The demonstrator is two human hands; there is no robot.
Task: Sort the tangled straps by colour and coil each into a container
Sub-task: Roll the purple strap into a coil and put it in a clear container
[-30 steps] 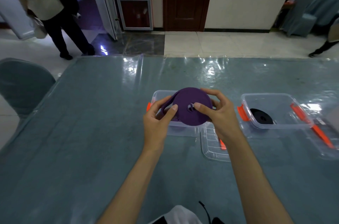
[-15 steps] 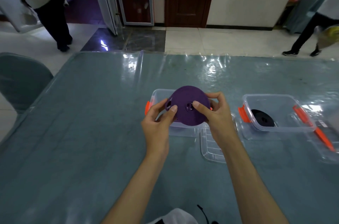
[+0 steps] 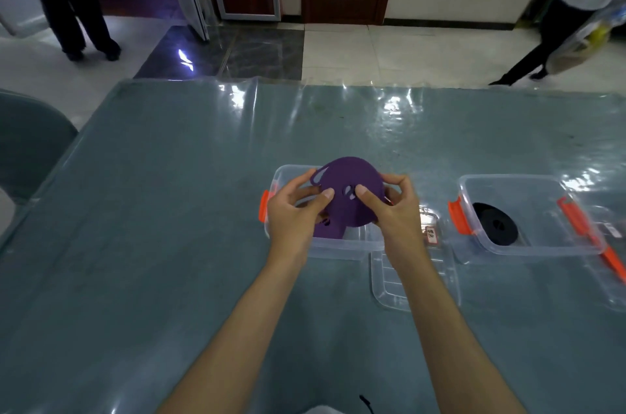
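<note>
Two hands gripped a purple strap coil from either side, the left hand and right hand each with fingers curled round its rim and thumbs pressed on its near face. Held on edge, the coil hung directly above the clear container at the table's middle, where more purple strap appeared to lie, though the hands hid most of it. Toward the table's right edge, a second container held a black strap coil, a loose lid lying between them.
</note>
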